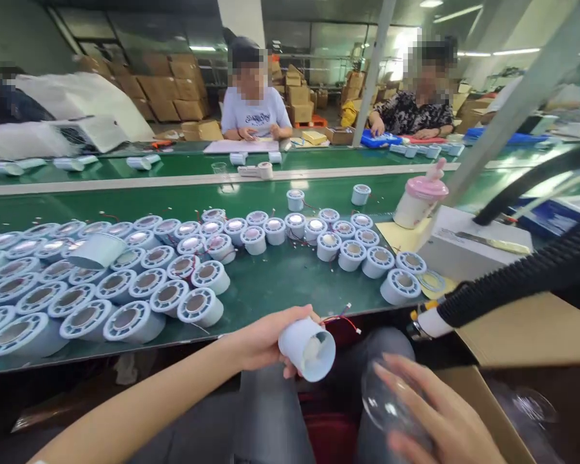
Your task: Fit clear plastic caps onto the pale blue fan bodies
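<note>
My left hand (265,336) is closed around a light blue cylindrical housing (294,345), tilted so its open end faces me. Something whitish shows inside it, and thin red and dark wires (341,318) with small white connectors trail from its far side. To the right, above my lap, my right hand (447,415) grips a clear, rounded plastic cover (379,396); both are blurred by motion. A gap separates the cover from the housing. Many similar light blue housings (200,307) stand on the green bench beyond my hands, most with a round metallic disc on top.
A black ribbed hose (517,270) with a white nozzle reaches in from the right. Below it sits an open cardboard box (517,328) with clear plastic pieces. A pink-lidded cup (418,200) stands by a white box (468,238). Two people (256,109) sit across the belt.
</note>
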Demonstrator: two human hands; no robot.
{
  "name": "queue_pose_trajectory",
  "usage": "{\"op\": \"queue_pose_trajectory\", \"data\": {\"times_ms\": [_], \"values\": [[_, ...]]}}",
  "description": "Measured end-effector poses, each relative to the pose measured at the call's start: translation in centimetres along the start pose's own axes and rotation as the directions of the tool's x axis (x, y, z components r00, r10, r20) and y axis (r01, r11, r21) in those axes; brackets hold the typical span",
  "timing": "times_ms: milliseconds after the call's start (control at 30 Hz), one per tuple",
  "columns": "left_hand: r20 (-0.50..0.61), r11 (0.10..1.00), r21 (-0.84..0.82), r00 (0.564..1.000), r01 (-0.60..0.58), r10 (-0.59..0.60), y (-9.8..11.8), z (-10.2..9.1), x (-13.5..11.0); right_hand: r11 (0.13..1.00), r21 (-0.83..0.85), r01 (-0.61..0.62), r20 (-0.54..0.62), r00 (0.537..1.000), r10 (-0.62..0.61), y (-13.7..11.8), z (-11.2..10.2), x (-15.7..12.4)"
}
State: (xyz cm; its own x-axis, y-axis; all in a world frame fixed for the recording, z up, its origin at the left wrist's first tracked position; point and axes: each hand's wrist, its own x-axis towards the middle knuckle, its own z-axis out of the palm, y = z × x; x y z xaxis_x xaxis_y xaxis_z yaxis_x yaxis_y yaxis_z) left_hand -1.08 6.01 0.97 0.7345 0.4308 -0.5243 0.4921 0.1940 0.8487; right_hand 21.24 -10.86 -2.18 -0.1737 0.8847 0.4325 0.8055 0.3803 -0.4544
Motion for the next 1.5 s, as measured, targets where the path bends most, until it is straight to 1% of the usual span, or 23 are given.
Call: {"op": "queue_pose_trajectory", "data": {"times_ms": [67,100,133,200,233,300,367,467,567,667,733,800,900,1000,1033,1067,1100,1200,1233,1267,1300,1367,1500], "values": [[0.181,0.992,-0.12,0.983,0.045,-0.022,-0.5,1.9,0.9,0.992,-0.124,0.002,-0.017,1.0,-0.004,-0.6,0.8,0.5],[0.227,0.996,-0.08,0.974,0.046,-0.026,-0.5,2.5,1.1,0.979,-0.204,-0.007,-0.023,1.0,0.002,-0.8,1.1,1.0],[0.238,1.0,-0.004,0.971,0.012,-0.01,-0.4,2.9,1.2,0.962,-0.271,-0.022,-0.022,1.0,0.017,-0.9,1.4,1.6],[0.185,0.971,0.2,0.978,-0.131,0.094,-0.1,3.3,1.0,0.95,-0.31,-0.044,0.023,0.998,0.054,-1.0,1.6,2.5],[0.14,0.928,0.308,0.975,-0.209,0.173,0.1,3.4,0.8,0.961,-0.269,-0.06,0.058,0.995,0.078,-0.9,1.6,2.7],[0.066,0.814,0.488,0.943,-0.315,0.326,0.3,3.5,0.3,0.987,-0.091,-0.135,0.152,0.977,0.148,-0.8,1.4,2.7],[0.005,0.781,0.522,0.917,-0.343,0.399,0.1,3.6,0.1,0.953,0.136,-0.27,0.24,0.943,0.232,-0.8,1.2,2.4],[-0.059,0.806,0.454,0.889,-0.381,0.453,-0.9,3.6,0.3,0.819,0.378,-0.431,0.279,0.897,0.342,-1.1,0.8,1.9],[-0.031,0.788,0.427,0.864,-0.443,0.502,-2.3,3.5,1.0,0.68,0.505,-0.531,0.253,0.845,0.471,-1.3,0.8,1.8],[0.012,0.744,0.442,0.832,-0.501,0.554,-3.6,3.4,1.6,0.542,0.609,-0.579,0.233,0.784,0.576,-1.1,1.0,1.8],[0.024,0.744,0.421,0.826,-0.52,0.564,-4.0,3.3,1.8,0.456,0.671,-0.585,0.233,0.75,0.619,-0.8,1.2,1.9],[0.027,0.784,0.342,0.84,-0.517,0.542,-4.0,3.4,1.7,0.345,0.734,-0.585,0.264,0.714,0.648,-0.5,1.3,1.9],[0.038,0.876,0.171,0.891,-0.451,0.452,-3.6,3.7,1.3,0.172,0.805,-0.568,0.322,0.661,0.678,-0.2,1.5,2.0],[0.071,0.923,0.044,0.923,-0.382,0.378,-3.1,4.0,0.8,0.083,0.83,-0.551,0.357,0.64,0.68,-0.1,1.6,1.7],[0.068,0.93,0.012,0.929,-0.367,0.365,-3.1,4.2,0.7,0.089,0.838,-0.539,0.354,0.66,0.663,-0.1,1.5,1.6],[0.056,0.936,-0.024,0.935,-0.35,0.351,-3.1,4.3,0.6,0.133,0.841,-0.525,0.339,0.701,0.628,-0.1,1.5,1.5],[0.042,0.94,-0.074,0.941,-0.332,0.335,-3.1,4.4,0.6,0.223,0.828,-0.515,0.312,0.752,0.58,-0.1,1.5,1.3],[0.042,0.934,-0.254,0.962,-0.252,0.271,-3.4,4.6,0.5,0.64,0.642,-0.422,0.187,0.896,0.404,-0.2,1.5,0.8],[0.051,0.928,-0.292,0.965,-0.23,0.256,-3.5,4.5,0.4,0.744,0.551,-0.377,0.148,0.922,0.357,-0.3,1.5,0.6],[0.062,0.925,-0.311,0.967,-0.217,0.248,-3.5,4.5,0.3,0.809,0.48,-0.34,0.116,0.938,0.326,-0.4,1.6,0.4],[0.069,0.926,-0.309,0.966,-0.217,0.249,-3.5,4.4,0.2,0.838,0.446,-0.314,0.093,0.948,0.305,-0.5,1.6,0.3],[0.085,0.933,-0.266,0.959,-0.241,0.272,-3.3,4.1,0.0,0.825,0.473,-0.31,0.102,0.949,0.299,-0.5,1.6,0.1],[0.109,0.934,-0.144,0.933,-0.327,0.344,-2.5,3.7,-0.4,0.657,0.618,-0.432,0.239,0.899,0.366,-0.6,1.2,-0.2]]}}
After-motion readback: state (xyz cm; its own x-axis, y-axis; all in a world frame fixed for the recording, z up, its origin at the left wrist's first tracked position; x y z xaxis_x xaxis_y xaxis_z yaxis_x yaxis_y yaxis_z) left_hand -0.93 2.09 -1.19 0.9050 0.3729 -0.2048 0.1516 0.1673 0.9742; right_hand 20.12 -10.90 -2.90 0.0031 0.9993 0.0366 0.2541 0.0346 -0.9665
